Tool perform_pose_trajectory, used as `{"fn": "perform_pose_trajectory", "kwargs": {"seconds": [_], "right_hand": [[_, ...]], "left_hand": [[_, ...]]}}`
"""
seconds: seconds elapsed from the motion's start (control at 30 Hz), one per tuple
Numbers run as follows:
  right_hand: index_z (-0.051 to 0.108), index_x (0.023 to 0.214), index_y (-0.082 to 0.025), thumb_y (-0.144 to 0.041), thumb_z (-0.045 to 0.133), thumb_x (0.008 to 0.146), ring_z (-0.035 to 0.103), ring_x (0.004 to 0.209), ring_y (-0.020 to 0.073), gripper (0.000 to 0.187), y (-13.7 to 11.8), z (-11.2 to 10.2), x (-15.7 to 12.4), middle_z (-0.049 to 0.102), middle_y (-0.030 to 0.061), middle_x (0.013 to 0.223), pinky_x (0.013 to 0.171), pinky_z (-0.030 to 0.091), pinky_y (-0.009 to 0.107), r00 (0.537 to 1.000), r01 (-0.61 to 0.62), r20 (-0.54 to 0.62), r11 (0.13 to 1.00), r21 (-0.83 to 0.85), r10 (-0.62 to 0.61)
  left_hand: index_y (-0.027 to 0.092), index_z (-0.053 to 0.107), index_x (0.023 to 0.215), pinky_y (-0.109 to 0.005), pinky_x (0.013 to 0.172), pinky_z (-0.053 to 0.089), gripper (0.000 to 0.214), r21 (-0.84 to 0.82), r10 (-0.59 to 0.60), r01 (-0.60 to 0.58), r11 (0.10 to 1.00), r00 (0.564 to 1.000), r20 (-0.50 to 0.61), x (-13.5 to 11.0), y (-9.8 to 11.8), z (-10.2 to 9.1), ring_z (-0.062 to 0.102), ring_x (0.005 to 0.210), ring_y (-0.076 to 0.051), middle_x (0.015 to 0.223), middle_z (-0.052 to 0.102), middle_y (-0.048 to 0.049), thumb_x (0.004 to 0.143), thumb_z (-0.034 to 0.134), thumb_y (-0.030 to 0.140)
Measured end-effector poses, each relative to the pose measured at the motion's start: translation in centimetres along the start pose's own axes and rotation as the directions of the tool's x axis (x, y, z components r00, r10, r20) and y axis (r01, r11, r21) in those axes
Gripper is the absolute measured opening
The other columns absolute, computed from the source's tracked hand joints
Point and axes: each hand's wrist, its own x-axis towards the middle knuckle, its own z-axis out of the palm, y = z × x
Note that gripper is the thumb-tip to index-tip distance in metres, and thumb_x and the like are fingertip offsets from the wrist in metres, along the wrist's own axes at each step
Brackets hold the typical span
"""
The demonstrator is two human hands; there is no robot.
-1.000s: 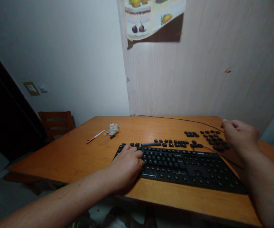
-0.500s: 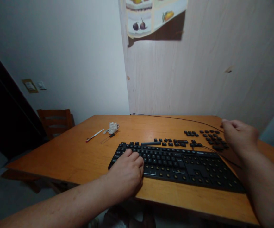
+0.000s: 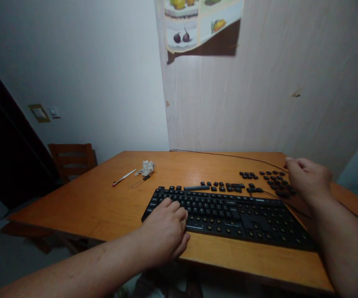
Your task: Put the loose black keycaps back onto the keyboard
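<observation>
A black keyboard lies along the table's near edge. Rows of letter keys are in place, while the right-hand block and the bottom row show bare key sockets. My left hand is closed over the keyboard's left part, fingers bent together on the keys and thumb by the front edge; its fingertips are partly hidden. Beyond the keyboard's right end, my right hand is raised with its fingers curled in; whatever they hold, if anything, is hidden. Near it lie loose black keycaps.
More keycaps and a long dark spacebar lie behind the keyboard. A crumpled whitish cloth, a wire tool with a black handle and a white stick are at the left. A thin cable crosses the back.
My left thumb has come out lower beside the keyboard's front edge. The right hand has shifted slightly left, still closed.
</observation>
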Motion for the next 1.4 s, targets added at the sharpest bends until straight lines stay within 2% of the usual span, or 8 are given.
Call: {"fn": "perform_pose_trajectory", "kwargs": {"seconds": [0.1, 0.27, 0.47, 0.83, 1.0, 1.2, 1.33, 1.4], "right_hand": [[0.067, 0.074, -0.02, -0.052, 0.048, 0.084, 0.052, 0.057, 0.0167, 0.039, -0.1, -0.1, 0.0, 0.059, 0.0014, 0.06, 0.055, 0.034, 0.028, 0.998, -0.058, -0.01, 0.998, -0.008, 0.058], [0.064, 0.069, -0.02, -0.052, 0.048, 0.084, 0.052, 0.06, 0.0183, 0.039, -0.1, -0.1, 0.1, 0.057, 0.0019, 0.058, 0.056, 0.034, 0.03, 0.996, -0.088, 0.014, 0.996, -0.025, 0.088], [0.063, 0.067, -0.02, -0.052, 0.047, 0.083, 0.053, 0.061, 0.0191, 0.039, -0.3, -0.2, 0.0, 0.055, 0.0024, 0.058, 0.056, 0.033, 0.03, 0.995, -0.093, 0.029, 0.995, -0.024, 0.094], [0.064, 0.068, -0.02, -0.053, 0.048, 0.083, 0.051, 0.059, 0.0173, 0.039, -0.2, -0.1, 0.0, 0.054, 0.0002, 0.057, 0.056, 0.032, 0.029, 0.995, -0.098, 0.014, 0.995, -0.014, 0.098], [0.064, 0.068, -0.021, -0.052, 0.05, 0.083, 0.051, 0.059, 0.017, 0.038, -0.2, 0.0, -0.1, 0.054, -0.0006, 0.056, 0.054, 0.03, 0.028, 0.995, -0.095, 0.006, 0.995, -0.01, 0.095], [0.064, 0.07, -0.021, -0.052, 0.048, 0.085, 0.049, 0.057, 0.0162, 0.038, -1.1, -0.4, -0.5, 0.055, -0.0007, 0.058, 0.054, 0.029, 0.029, 0.996, -0.078, 0.039, 0.997, -0.011, 0.079], [0.062, 0.069, -0.021, -0.053, 0.047, 0.086, 0.048, 0.058, 0.0176, 0.039, -1.5, -0.5, -0.7, 0.054, 0.0007, 0.059, 0.054, 0.028, 0.03, 0.996, -0.068, 0.059, 0.997, -0.022, 0.069], [0.061, 0.068, -0.022, -0.054, 0.046, 0.086, 0.048, 0.059, 0.0182, 0.039, -1.5, -0.5, -0.7, 0.054, 0.0016, 0.059, 0.055, 0.028, 0.031, 0.996, -0.064, 0.067, 0.997, -0.03, 0.066]], "left_hand": [[0.016, 0.066, 0.086, -0.041, 0.079, 0.033, 0.027, -0.057, -0.036, 0.037, 0.998, 0.999, 0.019, 0.4, -0.5, -1.0, 0.048, 0.081, -0.022, 0.082, 0.059, -0.0078, 0.088, 0.051, 0.039], [0.019, 0.065, 0.078, -0.04, 0.077, 0.032, 0.021, -0.107, -0.08, 0.083, 0.991, 0.996, 0.03, 0.8, -1.3, -2.2, 0.048, 0.081, -0.022, 0.08, 0.059, -0.0072, 0.086, 0.049, 0.029], [0.019, 0.066, 0.079, -0.039, 0.076, 0.032, 0.013, -0.162, -0.091, 0.102, 0.981, 0.993, 0.071, 0.7, -1.6, -1.9, 0.049, 0.083, -0.022, 0.082, 0.061, -0.0073, 0.081, 0.054, 0.022], [0.02, 0.066, 0.076, -0.039, 0.078, 0.032, 0.014, -0.199, -0.106, 0.131, 0.971, 0.985, 0.134, 1.0, -1.8, -2.1, 0.053, 0.081, -0.021, 0.08, 0.064, -0.0056, 0.08, 0.052, 0.02], [0.022, 0.068, 0.08, -0.036, 0.079, 0.035, 0.015, -0.237, -0.099, 0.122, 0.964, 0.989, 0.107, 1.6, -2.5, -2.3, 0.055, 0.083, -0.021, 0.081, 0.065, -0.0047, 0.081, 0.053, 0.021], [0.022, 0.072, 0.091, -0.033, 0.08, 0.042, 0.022, -0.318, -0.19, 0.179, 0.931, 0.982, -0.004, 5.4, -5.5, -1.8, 0.06, 0.085, -0.02, 0.087, 0.07, -0.0048, 0.087, 0.051, 0.026], [0.02, 0.074, 0.093, -0.029, 0.077, 0.045, 0.024, -0.372, -0.226, 0.214, 0.903, 0.974, 0.014, 9.3, -7.4, -0.1, 0.063, 0.085, -0.019, 0.092, 0.072, -0.0053, 0.086, 0.053, 0.028], [0.02, 0.074, 0.094, -0.029, 0.074, 0.046, 0.023, -0.365, -0.209, 0.221, 0.904, 0.975, 0.073, 11.1, -7.9, 0.9, 0.064, 0.083, -0.019, 0.093, 0.073, -0.0053, 0.084, 0.055, 0.028]]}}
